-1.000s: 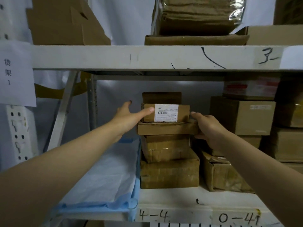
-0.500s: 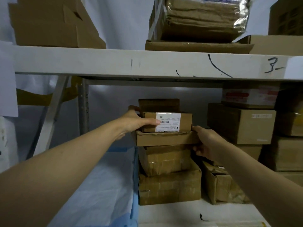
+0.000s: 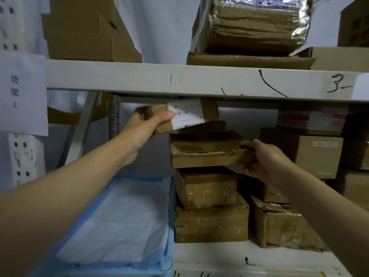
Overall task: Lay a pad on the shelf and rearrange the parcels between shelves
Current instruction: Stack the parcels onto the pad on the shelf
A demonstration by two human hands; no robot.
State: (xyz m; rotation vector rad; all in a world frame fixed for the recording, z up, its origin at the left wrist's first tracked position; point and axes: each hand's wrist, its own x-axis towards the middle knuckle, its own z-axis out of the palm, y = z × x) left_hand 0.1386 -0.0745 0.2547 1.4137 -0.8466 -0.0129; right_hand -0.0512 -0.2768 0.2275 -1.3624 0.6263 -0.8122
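Observation:
My left hand [image 3: 146, 124] grips a small brown parcel with a white label [image 3: 185, 115], lifted and tilted above the middle stack, just under the upper shelf board [image 3: 139, 76]. My right hand [image 3: 263, 158] holds the right end of a flat cardboard parcel [image 3: 207, 152], which tops the stack. Two taped parcels [image 3: 209, 212] lie beneath it. A blue and white pad [image 3: 119, 216] is spread on the left part of the lower shelf, partly hidden by my left forearm.
More cardboard boxes [image 3: 311, 154] crowd the lower shelf on the right. The upper shelf carries folded cartons [image 3: 83, 35] and a plastic-wrapped bundle [image 3: 251, 25]. A paper sign [image 3: 20, 92] hangs on the left upright.
My left hand has lifted the labelled parcel off the stack and tilted it up to the left. My right hand has closed on the flat parcel's right end.

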